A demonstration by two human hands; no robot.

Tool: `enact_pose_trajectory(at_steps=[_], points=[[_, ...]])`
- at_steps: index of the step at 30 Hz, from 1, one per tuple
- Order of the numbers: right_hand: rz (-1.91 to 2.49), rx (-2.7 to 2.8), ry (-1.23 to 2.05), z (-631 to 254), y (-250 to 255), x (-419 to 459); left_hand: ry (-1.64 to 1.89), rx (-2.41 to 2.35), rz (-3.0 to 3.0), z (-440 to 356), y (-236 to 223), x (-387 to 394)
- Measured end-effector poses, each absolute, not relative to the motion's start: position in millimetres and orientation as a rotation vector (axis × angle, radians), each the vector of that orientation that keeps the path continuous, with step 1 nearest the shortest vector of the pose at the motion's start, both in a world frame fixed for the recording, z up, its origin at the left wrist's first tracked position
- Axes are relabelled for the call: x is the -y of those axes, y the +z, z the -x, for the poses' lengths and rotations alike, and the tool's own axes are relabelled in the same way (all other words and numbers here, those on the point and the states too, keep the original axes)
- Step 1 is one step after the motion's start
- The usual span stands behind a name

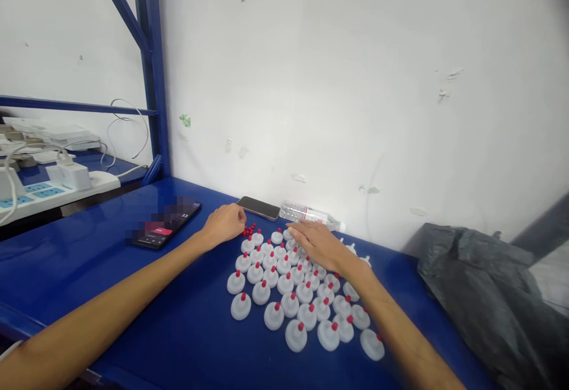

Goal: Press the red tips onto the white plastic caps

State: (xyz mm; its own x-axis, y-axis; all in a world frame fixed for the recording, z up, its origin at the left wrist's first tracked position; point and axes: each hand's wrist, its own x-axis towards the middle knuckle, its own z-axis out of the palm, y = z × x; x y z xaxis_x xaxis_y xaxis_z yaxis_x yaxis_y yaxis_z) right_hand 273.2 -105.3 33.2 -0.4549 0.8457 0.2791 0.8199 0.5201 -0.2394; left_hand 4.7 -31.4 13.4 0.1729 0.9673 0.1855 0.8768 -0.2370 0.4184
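Many white round caps (297, 336) with narrow spouts stand on the blue table (195, 319), most with a small red tip (301, 325) on the spout. My left hand (224, 224) is at the back left of the group, fingers curled together beside a little pile of loose red tips (249, 231). Whatever is between those fingers is hidden. Over the back of the group stretches my right hand (317, 243), fingers extended and its fingertips at a white cap (287, 235). A few caps right of it, such as one white cap (365, 261), show bare spouts.
Along the wall lie a dark-screened phone (260, 207) and a clear plastic bottle (306, 212). Another phone (166, 227), lit, rests at the left. A black plastic bag (480, 295) sits at the right. Beyond the blue post (153, 70) is a power strip (57, 191).
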Motion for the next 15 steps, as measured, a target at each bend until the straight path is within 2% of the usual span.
enact_pose_trajectory(at_steps=[9, 15], points=[[1.356, 2.509, 0.134, -253, 27, 111, 0.668, -1.809, -2.255, -8, 13, 33], [1.286, 2.407, -0.007, -250, 32, 110, 0.814, -1.715, -2.358, -10, 22, 42]])
